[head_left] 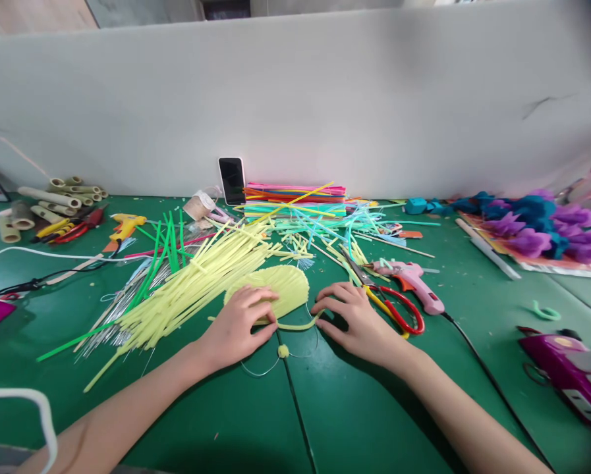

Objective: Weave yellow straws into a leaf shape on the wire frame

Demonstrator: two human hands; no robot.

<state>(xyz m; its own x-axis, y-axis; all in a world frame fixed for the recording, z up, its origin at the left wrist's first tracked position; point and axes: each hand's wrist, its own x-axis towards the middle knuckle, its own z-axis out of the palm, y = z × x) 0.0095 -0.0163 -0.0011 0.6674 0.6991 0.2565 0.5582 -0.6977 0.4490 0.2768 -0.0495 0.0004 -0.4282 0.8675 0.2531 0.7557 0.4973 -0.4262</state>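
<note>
A pale yellow fan-shaped piece made of straws (281, 288) lies flat on the green table (325, 408). My left hand (240, 326) rests on the fan's near edge with its fingers curled down, pressing it. My right hand (354, 317) lies just right of the fan, fingers bent, its fingertips pinching the end of a thin yellow strip (295, 325) that runs along the fan's lower edge. A small yellow pom-pom (283, 351) on a thin wire loop sits just below, between my hands.
A heap of loose yellow straws (186, 289) and green ones (164, 253) spreads left. Red-handled scissors (391, 306) and a pink glue gun (416, 283) lie right of my right hand. A phone (232, 180), stacked coloured straws (295, 197), a yellow glue gun (124, 226), purple-blue flowers (547, 227).
</note>
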